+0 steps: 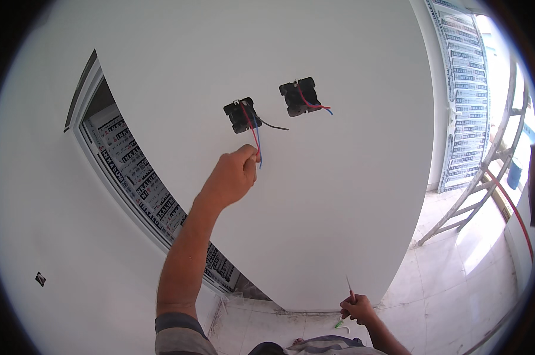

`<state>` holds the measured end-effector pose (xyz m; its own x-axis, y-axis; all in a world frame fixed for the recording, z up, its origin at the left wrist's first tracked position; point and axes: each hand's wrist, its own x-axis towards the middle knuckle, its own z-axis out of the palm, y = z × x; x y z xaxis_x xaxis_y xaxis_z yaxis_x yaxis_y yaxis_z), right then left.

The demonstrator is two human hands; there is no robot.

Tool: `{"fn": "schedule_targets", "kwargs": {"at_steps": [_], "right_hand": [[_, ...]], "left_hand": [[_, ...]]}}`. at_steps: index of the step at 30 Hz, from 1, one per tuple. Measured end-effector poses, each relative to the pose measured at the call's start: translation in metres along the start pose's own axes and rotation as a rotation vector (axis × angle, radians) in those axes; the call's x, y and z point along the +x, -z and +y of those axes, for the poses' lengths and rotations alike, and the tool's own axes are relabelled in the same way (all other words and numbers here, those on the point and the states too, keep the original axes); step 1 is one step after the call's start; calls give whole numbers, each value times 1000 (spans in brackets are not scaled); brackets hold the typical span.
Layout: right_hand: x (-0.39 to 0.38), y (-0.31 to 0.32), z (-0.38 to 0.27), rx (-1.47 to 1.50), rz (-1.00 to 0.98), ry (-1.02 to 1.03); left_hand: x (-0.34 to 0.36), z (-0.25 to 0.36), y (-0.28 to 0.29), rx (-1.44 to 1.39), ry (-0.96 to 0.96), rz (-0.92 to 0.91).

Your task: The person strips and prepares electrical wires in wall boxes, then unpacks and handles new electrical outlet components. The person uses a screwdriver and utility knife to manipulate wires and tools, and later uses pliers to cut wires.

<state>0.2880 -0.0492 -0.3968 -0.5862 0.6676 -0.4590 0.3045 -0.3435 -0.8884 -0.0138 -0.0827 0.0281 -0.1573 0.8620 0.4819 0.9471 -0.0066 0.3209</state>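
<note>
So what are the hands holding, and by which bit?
The left hand pinches the red wire low down, maybe the blue wire too; the right hand grips a slim screwdriver-like tool by its handle end.

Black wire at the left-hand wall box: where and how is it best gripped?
Probably pinch the black wire near its free end, coming from the right: it juts rightward from the box, away from the red wire in the left hand.

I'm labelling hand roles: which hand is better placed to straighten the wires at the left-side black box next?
Probably the left hand: it pinches the red wire just below that black box, while the right hand is low, holding a slim tool.
</note>
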Motion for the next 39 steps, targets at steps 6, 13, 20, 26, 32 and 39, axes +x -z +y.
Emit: {"fn": "schedule_targets", "kwargs": {"at_steps": [6,13,20,26,32,39], "right_hand": [[6,1,12,0,-7,26],[6,-2,19,-6,-15,11],[7,-2,24,-13,-21,-5],[10,-1,30,-22,-26,-11],[12,-1,34,-13,-37,-4],[17,6,35,-6,-28,16]], "left_hand": [[28,1,36,-629,290,-7],[50,19,20,-393,302,206],[55,27,8,-472,258,197],[50,3,5,-973,259,161],[54,-22,-6,-1840,297,13],[60,12,-7,-1474,367,352]]}}
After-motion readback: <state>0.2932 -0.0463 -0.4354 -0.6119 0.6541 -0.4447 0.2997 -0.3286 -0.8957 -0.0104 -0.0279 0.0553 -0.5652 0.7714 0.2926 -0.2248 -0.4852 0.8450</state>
